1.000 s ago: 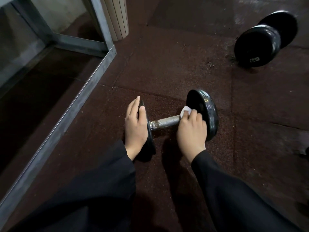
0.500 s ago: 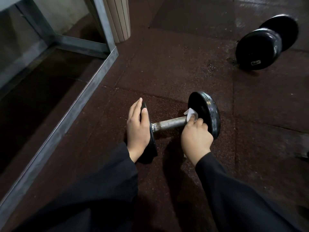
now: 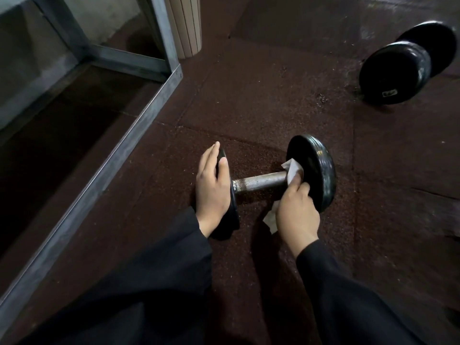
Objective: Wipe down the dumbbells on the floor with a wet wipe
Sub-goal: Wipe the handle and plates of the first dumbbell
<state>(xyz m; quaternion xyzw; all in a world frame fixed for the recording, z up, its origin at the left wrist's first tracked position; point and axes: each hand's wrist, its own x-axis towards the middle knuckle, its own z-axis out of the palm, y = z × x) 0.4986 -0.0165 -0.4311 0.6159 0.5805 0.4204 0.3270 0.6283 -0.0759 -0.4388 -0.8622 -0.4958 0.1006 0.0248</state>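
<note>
Near dumbbell: glossy black plates, dull silver handle with fine knurled texture. Wet wipe: white. Far right dumbbell: glossy black, small white label. Floor: dark maroon rubber, lightly speckled. Sleeves: plain black. Left metal frame: grey. Far slatted panel: beige.

Gym: rubber tile floor, black dumbbells, steel frame.
</note>
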